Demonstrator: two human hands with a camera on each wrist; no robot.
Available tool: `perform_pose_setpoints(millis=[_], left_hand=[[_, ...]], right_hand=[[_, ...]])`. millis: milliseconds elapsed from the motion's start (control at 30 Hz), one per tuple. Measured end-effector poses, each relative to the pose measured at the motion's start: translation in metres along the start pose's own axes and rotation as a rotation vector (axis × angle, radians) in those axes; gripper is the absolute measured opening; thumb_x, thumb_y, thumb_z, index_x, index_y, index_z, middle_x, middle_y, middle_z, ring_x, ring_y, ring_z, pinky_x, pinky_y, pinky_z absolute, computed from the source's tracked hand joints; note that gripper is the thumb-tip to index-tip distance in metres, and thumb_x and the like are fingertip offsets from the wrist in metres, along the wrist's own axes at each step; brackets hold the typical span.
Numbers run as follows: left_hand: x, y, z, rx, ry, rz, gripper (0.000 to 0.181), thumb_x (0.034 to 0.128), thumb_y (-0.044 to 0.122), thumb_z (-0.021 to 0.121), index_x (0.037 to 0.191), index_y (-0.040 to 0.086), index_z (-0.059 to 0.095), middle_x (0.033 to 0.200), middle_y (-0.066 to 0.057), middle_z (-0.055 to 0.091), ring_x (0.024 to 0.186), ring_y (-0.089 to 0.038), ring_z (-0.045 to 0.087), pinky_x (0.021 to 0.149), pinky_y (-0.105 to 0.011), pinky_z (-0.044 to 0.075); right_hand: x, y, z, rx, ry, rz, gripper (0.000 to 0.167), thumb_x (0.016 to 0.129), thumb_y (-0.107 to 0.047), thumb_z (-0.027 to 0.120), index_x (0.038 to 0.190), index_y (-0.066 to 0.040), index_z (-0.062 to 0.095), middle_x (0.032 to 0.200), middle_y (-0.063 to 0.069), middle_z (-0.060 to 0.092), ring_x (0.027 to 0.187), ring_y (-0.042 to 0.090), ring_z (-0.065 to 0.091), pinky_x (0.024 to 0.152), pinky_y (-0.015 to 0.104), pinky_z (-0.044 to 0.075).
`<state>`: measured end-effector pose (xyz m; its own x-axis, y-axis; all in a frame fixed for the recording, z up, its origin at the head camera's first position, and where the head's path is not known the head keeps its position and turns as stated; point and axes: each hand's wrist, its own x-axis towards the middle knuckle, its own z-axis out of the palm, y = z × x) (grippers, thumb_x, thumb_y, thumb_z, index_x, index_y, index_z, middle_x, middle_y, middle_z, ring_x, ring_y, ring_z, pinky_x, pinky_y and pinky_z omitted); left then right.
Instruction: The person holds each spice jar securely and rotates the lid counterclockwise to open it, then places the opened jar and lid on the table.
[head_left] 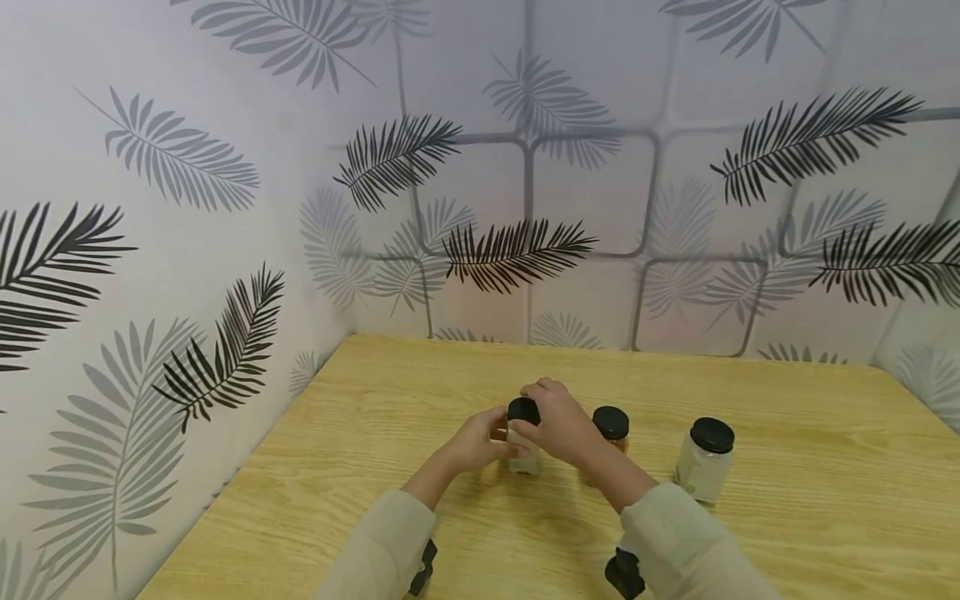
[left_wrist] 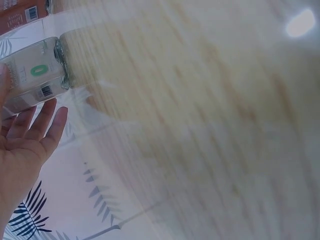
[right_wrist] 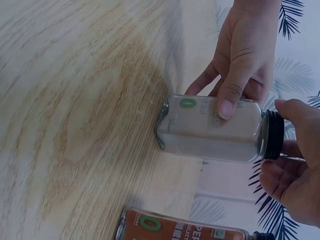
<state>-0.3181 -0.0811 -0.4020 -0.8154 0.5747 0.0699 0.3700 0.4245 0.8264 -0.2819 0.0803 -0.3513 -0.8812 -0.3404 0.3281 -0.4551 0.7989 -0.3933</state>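
The left hand (head_left: 480, 442) grips a pale-filled jar (right_wrist: 200, 135), thumb across the glass; the right hand (head_left: 558, 417) pinches its black lid (right_wrist: 274, 135) between thumb and curled fingers. The jar is upright between both hands. A firm hold on the glass with even pressure around the lid should prevent slipping or tipping. Its label shows a green "0". Right of it, by the right forearm, a reddish jar (right_wrist: 180, 228) reads "0", "PEP…" and "SELECT"; a third jar (head_left: 703, 471), farther right, is illegible.
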Motion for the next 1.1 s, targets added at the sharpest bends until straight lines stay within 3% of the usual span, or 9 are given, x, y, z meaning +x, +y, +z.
perform_pose_setpoints(millis=[233,600,833,1100], left_hand=[[-0.0014,0.0016,0.0006,-0.017,-0.007,-0.006,0.051,0.0885,0.017,0.064,0.134,0.005,0.044,0.134,-0.015,0.049,0.119,-0.036,0.052,0.095,-0.043,0.049],[0.0015,-0.0002,-0.0001,-0.034,-0.001,-0.026,0.052,0.0873,0.017,0.066,0.134,0.004,0.045,0.131,-0.015,0.051,0.118,-0.037,0.052,0.093,-0.044,0.049],[0.0011,-0.0001,0.0003,-0.059,0.001,-0.019,0.049,0.0875,0.014,0.065,0.132,0.004,0.047,0.130,-0.016,0.052,0.117,-0.036,0.053,0.092,-0.041,0.051],[0.0006,0.0012,0.0008,-0.052,0.011,-0.049,0.046,0.0868,0.015,0.066,0.128,0.003,0.049,0.128,-0.016,0.053,0.117,-0.036,0.053,0.091,-0.042,0.051]], right_hand=[[0.0028,-0.0029,0.0053,-0.003,0.040,0.050,0.047,0.082,-0.027,0.071,0.115,0.005,0.059,0.106,0.016,0.058,0.090,0.026,0.056,0.068,0.034,0.051],[0.0025,-0.0017,0.0052,0.036,0.035,0.002,0.035,0.085,-0.016,0.068,0.112,0.004,0.061,0.108,0.017,0.058,0.099,0.031,0.054,0.074,0.038,0.052],[0.0020,-0.0013,0.0071,0.045,0.044,0.023,0.041,0.083,-0.022,0.071,0.113,0.003,0.060,0.108,0.016,0.058,0.093,0.027,0.054,0.067,0.034,0.051],[0.0014,-0.0015,0.0069,0.060,0.064,0.024,0.042,0.082,-0.019,0.072,0.115,0.004,0.059,0.108,0.016,0.057,0.096,0.029,0.053,0.073,0.037,0.051]])
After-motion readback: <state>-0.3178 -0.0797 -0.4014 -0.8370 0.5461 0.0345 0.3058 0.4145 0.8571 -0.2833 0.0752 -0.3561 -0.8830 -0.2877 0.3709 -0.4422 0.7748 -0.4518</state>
